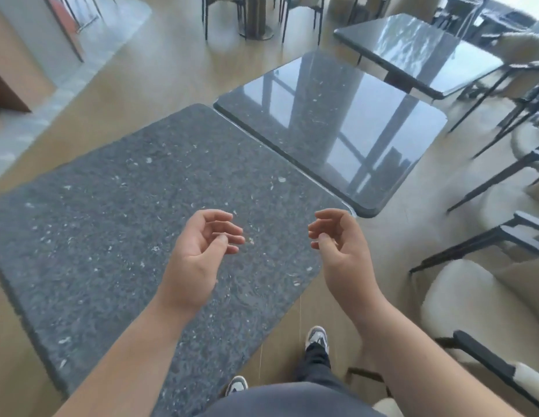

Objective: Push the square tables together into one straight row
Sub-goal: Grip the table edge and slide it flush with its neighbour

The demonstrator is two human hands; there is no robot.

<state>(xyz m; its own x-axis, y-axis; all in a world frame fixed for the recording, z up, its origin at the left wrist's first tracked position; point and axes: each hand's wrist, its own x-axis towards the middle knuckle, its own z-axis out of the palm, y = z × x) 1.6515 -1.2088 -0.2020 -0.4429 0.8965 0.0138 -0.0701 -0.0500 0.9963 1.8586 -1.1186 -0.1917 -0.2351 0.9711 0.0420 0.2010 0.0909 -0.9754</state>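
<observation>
Three dark speckled square tables run away from me to the upper right. The near table (117,224) lies right below my arms, and its far edge meets the middle table (331,124). A floor gap separates the far table (418,52) from the middle one. My left hand (202,251) hovers above the near table's right part, palm turned inward, fingers loosely curled, holding nothing. My right hand (340,248) floats over that table's right corner, also loosely curled and empty. Neither hand touches a table.
Cream chairs with black frames (472,311) crowd the right side. More chairs and a round pedestal base (256,28) stand at the back. Wood floor stretches to the left, bordered by a pale strip (60,94). My feet (316,338) stand at the near table's right side.
</observation>
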